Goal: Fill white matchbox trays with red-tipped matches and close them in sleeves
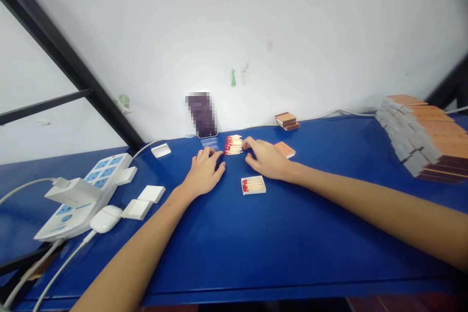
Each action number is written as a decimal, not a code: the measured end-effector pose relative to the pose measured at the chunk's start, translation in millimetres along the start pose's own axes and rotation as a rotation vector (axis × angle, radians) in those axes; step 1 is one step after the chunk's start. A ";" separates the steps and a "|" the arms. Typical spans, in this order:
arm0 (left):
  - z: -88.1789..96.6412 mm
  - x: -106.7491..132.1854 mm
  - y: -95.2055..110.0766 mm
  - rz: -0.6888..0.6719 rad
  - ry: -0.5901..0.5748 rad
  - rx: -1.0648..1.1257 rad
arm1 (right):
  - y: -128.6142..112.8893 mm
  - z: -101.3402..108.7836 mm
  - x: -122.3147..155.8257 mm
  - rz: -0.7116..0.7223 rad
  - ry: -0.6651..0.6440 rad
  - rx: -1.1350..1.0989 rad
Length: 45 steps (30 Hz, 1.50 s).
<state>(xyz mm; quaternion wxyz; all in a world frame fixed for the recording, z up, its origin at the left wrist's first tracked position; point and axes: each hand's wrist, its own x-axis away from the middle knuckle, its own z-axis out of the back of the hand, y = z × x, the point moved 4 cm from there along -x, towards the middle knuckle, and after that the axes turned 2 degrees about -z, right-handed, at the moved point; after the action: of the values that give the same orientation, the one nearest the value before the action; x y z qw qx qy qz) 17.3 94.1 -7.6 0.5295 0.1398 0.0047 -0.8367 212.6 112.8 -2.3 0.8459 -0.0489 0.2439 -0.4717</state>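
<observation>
A pile of red-tipped matches (233,145) lies on the blue table between my two hands. My left hand (205,170) rests at the red-head end, its thumb apart from the bent fingers and a fingertip close to the lowest heads. At the plain-stick end is my right hand (268,157), fingers curled, thumb spread away, fingertips at the stick ends; whether they touch is unclear. Nothing shows in either hand. Just in front of the pile sits a white matchbox tray (253,185) with several matches in it. An orange matchbox cover (284,149) lies beyond my right hand, partly hidden by it.
A phone (203,116) leans on the wall. Two stacked matchboxes (287,121) stand at the back, and a large stack of matchboxes (431,139) fills the right. White trays (137,209), an earbud case (106,218) and a power strip (106,175) with cables lie left.
</observation>
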 end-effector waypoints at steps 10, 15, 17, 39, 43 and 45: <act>1.8 1.2 1.4 -0.010 0.012 0.028 | -5.6 0.3 0.0 0.173 -0.045 0.083; 2.6 1.6 2.1 -0.010 0.007 0.024 | -4.5 -1.7 -1.0 0.191 -0.044 0.062; 2.8 1.5 2.7 -0.008 0.003 0.021 | -3.9 -2.4 -1.3 0.183 -0.039 0.061; 3.9 2.0 4.5 -0.023 -0.002 0.022 | -3.8 -1.9 -0.9 0.179 -0.033 0.047; 3.6 1.6 4.1 -0.022 -0.005 0.018 | -4.3 -1.1 -0.7 0.179 -0.017 0.045; 3.6 1.6 4.0 -0.023 -0.007 0.021 | -3.9 -1.8 -0.8 0.180 -0.024 0.051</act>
<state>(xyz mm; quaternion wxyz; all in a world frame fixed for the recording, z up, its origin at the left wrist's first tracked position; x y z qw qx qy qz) 19.4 90.3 -4.0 0.5185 0.1425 -0.0044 -0.8431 208.4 111.5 -2.4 0.8887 -0.0109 0.2253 -0.3991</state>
